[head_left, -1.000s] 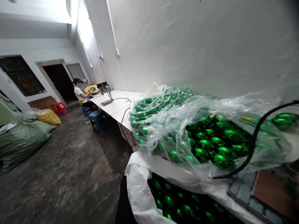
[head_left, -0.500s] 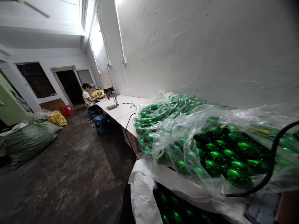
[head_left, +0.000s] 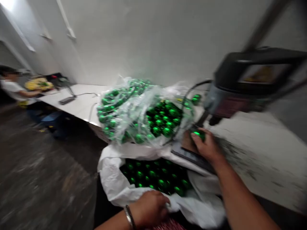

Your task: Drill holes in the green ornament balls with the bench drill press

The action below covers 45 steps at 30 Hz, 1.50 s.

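My right hand (head_left: 206, 145) is wrapped round a shiny green ball (head_left: 198, 134) at the base of a drill press (head_left: 230, 89), under its chuck. Closed fingers show on my left hand (head_left: 154, 206), which wears a bracelet at the wrist and lies at the near edge of a white sack (head_left: 109, 179); whatever it pinches is too blurred to make out. Many green balls (head_left: 153, 174) fill the open sack. Behind it, on the table, a clear plastic bag (head_left: 129, 118) bulges with more green balls, its mouth open toward the right.
A long white table (head_left: 81, 107) runs left along the wall. At its far end a person (head_left: 14, 88) sits by a yellow heap (head_left: 39, 84) and another small machine (head_left: 67, 99). Blue stools (head_left: 54, 119) stand on the dark floor. A loose green ball (head_left: 196, 99) lies behind the bag.
The view has swung right and down. Both my hands and the drill press have come into sight, while the green sacks and red stool at the left have gone out of view.
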Available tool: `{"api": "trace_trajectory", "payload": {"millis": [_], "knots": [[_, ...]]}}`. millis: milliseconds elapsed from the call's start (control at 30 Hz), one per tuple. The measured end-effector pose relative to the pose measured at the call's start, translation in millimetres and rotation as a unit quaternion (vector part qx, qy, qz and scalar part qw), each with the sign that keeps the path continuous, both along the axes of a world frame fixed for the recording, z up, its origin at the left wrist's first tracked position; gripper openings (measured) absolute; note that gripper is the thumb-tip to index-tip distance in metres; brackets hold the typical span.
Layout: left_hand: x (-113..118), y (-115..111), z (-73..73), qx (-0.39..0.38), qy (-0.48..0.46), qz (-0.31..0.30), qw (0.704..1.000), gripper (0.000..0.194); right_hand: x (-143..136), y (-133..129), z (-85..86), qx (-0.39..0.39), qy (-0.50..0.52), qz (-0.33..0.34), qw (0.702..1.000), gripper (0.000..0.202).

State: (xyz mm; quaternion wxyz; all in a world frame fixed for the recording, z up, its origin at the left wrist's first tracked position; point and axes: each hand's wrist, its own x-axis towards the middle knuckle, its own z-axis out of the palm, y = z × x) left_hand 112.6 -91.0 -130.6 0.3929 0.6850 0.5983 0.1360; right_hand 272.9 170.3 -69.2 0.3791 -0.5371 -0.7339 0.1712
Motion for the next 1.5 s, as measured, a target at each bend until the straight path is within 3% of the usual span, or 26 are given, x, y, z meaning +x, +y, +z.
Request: {"api": "trace_trajectory", "payload": {"millis": [133, 400, 600, 733, 867, 1000, 1100, 1167, 1233, 1300, 1367, 1500], "knots": [[1, 4, 1.6, -0.023, 0.031, -0.02, 0.999, 0.028, 32, 7, -8.8, -0.068, -0.022, 0.019, 0.997, 0.051], [2, 9, 5.3, -0.02, 0.038, -0.044, 0.998, 0.025, 13, -2, -19.7, -0.081, -0.011, -0.088, 0.993, 0.064], [-2, 14, 1.9, -0.027, 0.033, -0.048, 0.998, 0.028, 20, -18, -2.2, -0.086, -0.031, -0.054, 0.994, 0.057], [-4, 20, 6.1, -0.029, -0.002, -0.021, 0.999, 0.029, 17, -48, 4.9, -0.109, -0.001, -0.015, 0.994, 0.071], [-6, 22, 17.7, -0.028, -0.053, -0.002, 0.998, 0.033, 5, -83, 2.8, -0.155, 0.048, 0.073, 0.984, 0.077], [-14, 30, 42.3, 0.008, -0.098, -0.022, 0.995, 0.029, 1, -98, -10.4, -0.206, 0.062, 0.091, 0.972, 0.072], [-28, 62, 69.1, 0.149, -0.076, -0.004, 0.986, 0.028, -3, -112, -35.7, -0.267, 0.03, 0.128, 0.955, 0.059], [-39, 99, 87.9, 0.279, -0.018, 0.04, 0.959, 0.03, -6, -131, -59.4, -0.314, -0.015, 0.169, 0.934, 0.047], [-47, 142, 104.5, 0.361, 0.072, 0.053, 0.928, 0.037, -6, -153, -84.1, -0.364, -0.071, 0.207, 0.905, 0.034], [-52, 182, 116.9, 0.351, 0.181, 0.012, 0.919, 0.044, -3, -174, -104.8, -0.406, -0.119, 0.225, 0.878, 0.027], [-52, 213, 123.7, 0.278, 0.271, -0.036, 0.921, 0.053, 3, -186, -118.2, -0.43, -0.138, 0.224, 0.864, 0.033], [-49, 239, 120.2, 0.183, 0.353, -0.113, 0.91, 0.063, 14, -188, -125.9, -0.444, -0.125, 0.213, 0.861, 0.042]]}}
